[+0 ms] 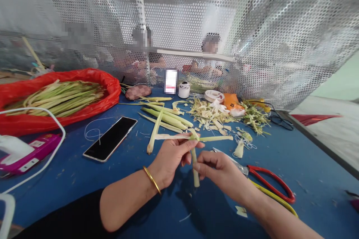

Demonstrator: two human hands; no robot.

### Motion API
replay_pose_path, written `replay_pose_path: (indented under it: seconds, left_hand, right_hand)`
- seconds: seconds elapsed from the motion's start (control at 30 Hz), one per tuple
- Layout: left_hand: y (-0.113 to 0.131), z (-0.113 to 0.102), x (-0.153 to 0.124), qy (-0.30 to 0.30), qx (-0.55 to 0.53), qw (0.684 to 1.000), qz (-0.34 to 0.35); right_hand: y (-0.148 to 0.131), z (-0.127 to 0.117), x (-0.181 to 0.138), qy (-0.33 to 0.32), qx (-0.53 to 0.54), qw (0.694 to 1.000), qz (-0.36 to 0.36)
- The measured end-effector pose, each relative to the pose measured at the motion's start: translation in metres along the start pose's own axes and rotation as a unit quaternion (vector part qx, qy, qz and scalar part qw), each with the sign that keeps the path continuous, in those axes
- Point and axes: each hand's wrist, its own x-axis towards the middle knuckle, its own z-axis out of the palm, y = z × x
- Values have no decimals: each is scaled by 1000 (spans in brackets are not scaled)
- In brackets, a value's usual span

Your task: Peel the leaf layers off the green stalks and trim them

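My left hand (172,155), a gold bangle at its wrist, pinches a pale green plant leaf strip (195,175) near its folded top. Lower down, the fingers of my right hand (214,166) are closed on the same strip, whose cut end hangs toward the table. Leaf pieces stick out sideways past the pinch, one of them a thin strip (217,139) pointing right. Just beyond my left hand lie several long green leaf strips (168,117). Partly under my right forearm are scissors (270,179) with red and yellow handles.
A red bag (112,97) of long leaves is at left, near a black-screened phone (112,138) and purple power strip (39,151). Leaf scraps (204,112), a tape roll (213,96) and a white thread spool (184,89) lie ahead. A perforated metal screen (179,18) stands behind.
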Motion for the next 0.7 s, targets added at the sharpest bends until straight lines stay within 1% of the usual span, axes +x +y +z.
replay_pose_path:
  seconds: [0.07, 0.13, 0.17, 0.2, 0.3, 0.37, 0.5, 0.7]
  left_hand:
    - [2, 0, 0, 0, -8, 1000, 5]
    - [4, 1, -1, -5, -8, 1000, -1]
    - [6, 2, -2, -9, -6, 1000, -5]
    - [6, 4, -3, -13, -5, 1000, -7]
    - [6, 7, -4, -6, -13, 1000, -4]
    - [3, 8, -3, 13, -11, 1000, -2]
    - [-1, 7, -2, 52, 13, 999, -7]
    - [1, 6, -3, 54, 35, 998, 7]
  right_hand:
    - [2, -5, 3, 88, 42, 995, 15]
    - [3, -9, 5, 176, 102, 979, 11]
    - [3, -10, 5, 202, 126, 971, 1]
    - [4, -11, 5, 213, 142, 967, -9]
    - [4, -8, 4, 200, 153, 967, -27]
    - [5, -3, 3, 189, 145, 971, -24]
    - [6, 0, 1, 188, 136, 972, -23]
    - [6, -7, 1, 210, 131, 969, -14]
